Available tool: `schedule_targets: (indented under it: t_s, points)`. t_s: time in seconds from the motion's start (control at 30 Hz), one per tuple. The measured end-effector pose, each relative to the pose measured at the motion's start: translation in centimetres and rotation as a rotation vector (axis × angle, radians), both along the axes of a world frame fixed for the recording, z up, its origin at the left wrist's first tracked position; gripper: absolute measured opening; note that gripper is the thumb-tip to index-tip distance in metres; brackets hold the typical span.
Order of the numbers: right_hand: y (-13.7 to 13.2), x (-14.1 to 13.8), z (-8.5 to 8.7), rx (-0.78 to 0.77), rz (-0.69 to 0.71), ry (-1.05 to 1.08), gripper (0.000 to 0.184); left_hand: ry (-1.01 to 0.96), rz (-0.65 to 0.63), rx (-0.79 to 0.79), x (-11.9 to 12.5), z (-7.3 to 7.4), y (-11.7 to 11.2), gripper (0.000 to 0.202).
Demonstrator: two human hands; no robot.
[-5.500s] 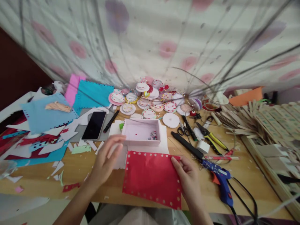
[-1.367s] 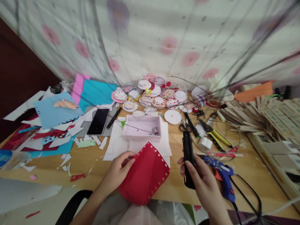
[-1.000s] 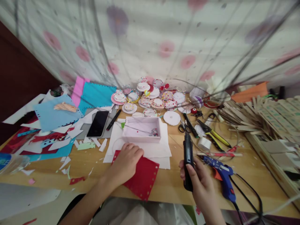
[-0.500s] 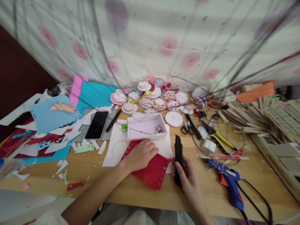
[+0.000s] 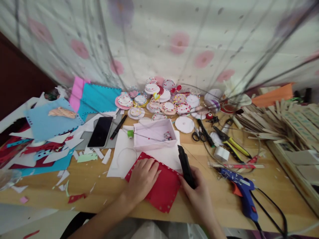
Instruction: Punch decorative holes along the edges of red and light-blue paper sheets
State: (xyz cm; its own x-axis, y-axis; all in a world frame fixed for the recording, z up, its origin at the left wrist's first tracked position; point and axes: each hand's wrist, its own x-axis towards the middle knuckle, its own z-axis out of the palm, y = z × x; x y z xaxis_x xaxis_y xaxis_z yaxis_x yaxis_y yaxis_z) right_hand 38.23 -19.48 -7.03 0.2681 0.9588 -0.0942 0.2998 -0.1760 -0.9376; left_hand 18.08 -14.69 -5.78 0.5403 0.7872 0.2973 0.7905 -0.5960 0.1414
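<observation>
A red sheet with pale dots along its edges (image 5: 164,186), which looks like felt, lies tilted on the table in front of me. My left hand (image 5: 143,177) rests on the sheet's left part with its fingers stretched out flat. In my right hand (image 5: 196,189) is a black utility knife (image 5: 185,162), pointing up and away; I cannot make out a bare blade. The thumb of that hand touches or nearly touches the sheet's right corner. Under the sheet's far edge lies white paper (image 5: 117,166), and on the paper stands a shallow white box (image 5: 152,146) with small beads inside.
Several little decorated paper hats (image 5: 169,108) crowd the back. To the left are a phone (image 5: 101,131), a black marker (image 5: 119,126) and paper scraps (image 5: 56,156). Rightward lie scissors (image 5: 198,135), yellow-handled pliers (image 5: 235,146), a blue glue gun (image 5: 245,191) with its cable, and wooden sticks (image 5: 264,119).
The red sheet has turned and come nearer to me. My left hand has moved left and towards me on it. The right hand, with the knife, has shifted left to the sheet's corner.
</observation>
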Motion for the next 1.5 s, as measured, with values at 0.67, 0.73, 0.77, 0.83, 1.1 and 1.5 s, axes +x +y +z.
schedule_targets:
  t_s: [0.67, 0.73, 0.77, 0.83, 1.1, 1.5]
  points:
    - [-3.3, 0.8, 3.1, -0.048, 0.260, -0.278, 0.050, -0.073, -0.150, -0.311, -0.9, 0.8, 0.4, 0.055]
    - [-3.3, 0.4, 3.3, -0.059, 0.264, -0.313, 0.049, -0.075, -0.128, -0.308, -0.9, 0.9, 0.2, 0.053]
    - [-3.3, 0.2, 3.5, -0.063, 0.248, -0.294, 0.047, -0.076, -0.119, -0.310, -0.9, 0.9, 0.1, 0.052]
    - [-3.2, 0.0, 3.7, -0.051, 0.183, -0.165, 0.040, -0.071, -0.109, -0.314, -1.0, 1.0, 0.1, 0.051]
    - [-0.4, -1.5, 6.2, -0.060, -0.025, 0.721, 0.031, -0.061, -0.141, -0.314, -1.4, 1.1, 0.5, 0.050]
    - [4.2, -4.9, 11.4, 0.089, -0.050, 0.939, 0.040, -0.079, -0.154, -0.294, -1.3, 1.1, 0.6, 0.054]
